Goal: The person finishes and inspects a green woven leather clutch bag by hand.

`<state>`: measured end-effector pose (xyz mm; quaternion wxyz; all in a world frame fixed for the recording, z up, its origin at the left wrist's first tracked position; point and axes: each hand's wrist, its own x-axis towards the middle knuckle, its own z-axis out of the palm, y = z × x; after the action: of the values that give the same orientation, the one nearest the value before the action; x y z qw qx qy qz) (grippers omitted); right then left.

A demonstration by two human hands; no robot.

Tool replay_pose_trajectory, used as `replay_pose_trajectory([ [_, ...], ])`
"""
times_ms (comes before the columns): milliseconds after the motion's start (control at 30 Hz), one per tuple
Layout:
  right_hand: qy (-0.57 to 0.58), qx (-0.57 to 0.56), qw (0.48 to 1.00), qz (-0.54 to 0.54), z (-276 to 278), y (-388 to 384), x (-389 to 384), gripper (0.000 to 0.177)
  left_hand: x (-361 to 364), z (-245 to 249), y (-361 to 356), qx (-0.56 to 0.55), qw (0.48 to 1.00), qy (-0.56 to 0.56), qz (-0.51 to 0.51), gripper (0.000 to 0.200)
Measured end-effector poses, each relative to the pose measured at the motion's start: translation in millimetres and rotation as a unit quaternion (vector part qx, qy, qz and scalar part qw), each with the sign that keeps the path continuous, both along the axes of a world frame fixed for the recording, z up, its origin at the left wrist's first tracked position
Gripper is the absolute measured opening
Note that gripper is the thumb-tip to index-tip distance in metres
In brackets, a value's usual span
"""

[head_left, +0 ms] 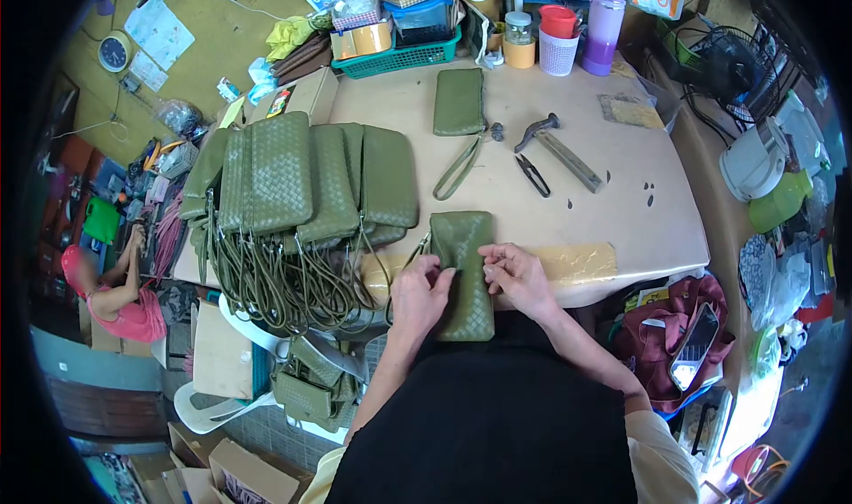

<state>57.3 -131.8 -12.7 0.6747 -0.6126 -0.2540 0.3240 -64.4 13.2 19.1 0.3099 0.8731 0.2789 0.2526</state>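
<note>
A green woven pouch (463, 238) lies lengthwise at the table's front edge, its lower end against my dark apron. At its left edge, my left hand (420, 295) is closed with the thumb and fingers on the pouch, and a cord loop hangs beside it. My right hand (522, 282) is at the opposite edge, fingers curled into a pinch; what is between the tips is too small to make out. Farther back lies another green pouch (459, 102) with a wrist strap (458, 169). Black thread snips (532, 176) and a hammer (564, 153) rest to its right.
A pile of green woven pouches (266, 171) with dangling straps covers the table's left side. At the back stand a green basket (399, 58), a jar (519, 43) and a purple bottle (603, 27). A maroon bag (652, 349) sits at right. Another person (115, 295) is at far left.
</note>
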Motion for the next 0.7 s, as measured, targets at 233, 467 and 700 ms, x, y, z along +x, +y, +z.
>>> replay_pose_trajectory([
  [233,-0.066,0.103,0.981,-0.153,-3.9,-0.9,-5.8,0.02,-12.3,-13.6,12.1,-0.817,0.535,-0.154,-0.15,0.041],
  [467,0.025,0.051,0.998,-0.019,15.1,-15.9,-9.3,0.022,-12.9,-11.2,-39.1,-0.758,0.64,-0.096,-0.081,0.054],
  [700,-0.066,-0.022,0.997,0.016,12.3,-21.0,-12.2,0.024,-16.4,-25.3,-44.5,-0.764,0.617,-0.173,-0.078,0.047],
])
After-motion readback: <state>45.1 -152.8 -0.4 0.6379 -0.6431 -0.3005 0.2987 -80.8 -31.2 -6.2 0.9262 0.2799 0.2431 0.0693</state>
